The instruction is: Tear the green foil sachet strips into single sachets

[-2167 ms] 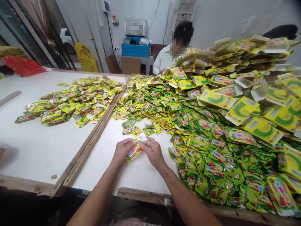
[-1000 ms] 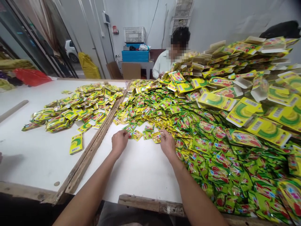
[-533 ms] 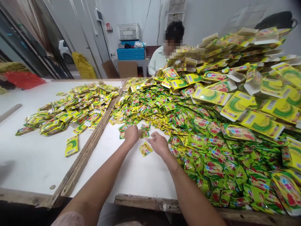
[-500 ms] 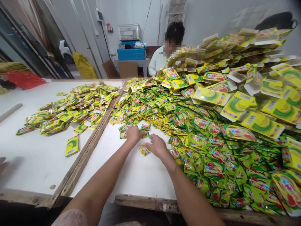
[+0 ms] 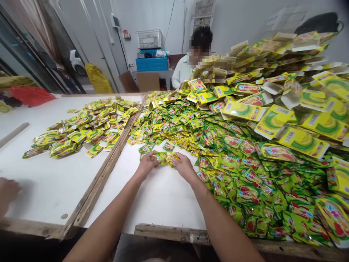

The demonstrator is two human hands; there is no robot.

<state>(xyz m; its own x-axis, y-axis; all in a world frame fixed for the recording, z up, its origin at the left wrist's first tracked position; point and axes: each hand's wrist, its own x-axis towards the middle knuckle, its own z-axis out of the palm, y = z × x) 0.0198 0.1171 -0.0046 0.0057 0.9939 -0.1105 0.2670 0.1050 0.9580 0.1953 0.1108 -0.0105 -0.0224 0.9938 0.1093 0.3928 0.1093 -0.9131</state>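
My left hand (image 5: 147, 163) and my right hand (image 5: 184, 167) meet over the white table (image 5: 160, 196), both closed on a small bunch of green and yellow sachets (image 5: 166, 158) held between them. Just beyond my fingers lie a few loose sachets (image 5: 168, 146) at the edge of a huge heap of the same sachets (image 5: 240, 160) that fills the right side of the table.
Flat yellow cartons (image 5: 286, 98) are stacked high at the back right. A second heap of filled packs (image 5: 87, 125) lies on the left table (image 5: 40, 182). A wooden rail (image 5: 109, 163) parts the tables. Another person (image 5: 191, 62) sits at the far end; someone's hand (image 5: 7, 193) shows at left.
My hands gathered loose sachets from the table and came together holding them. The single carton on the left table is gone, and someone's hand has come in at the left edge.
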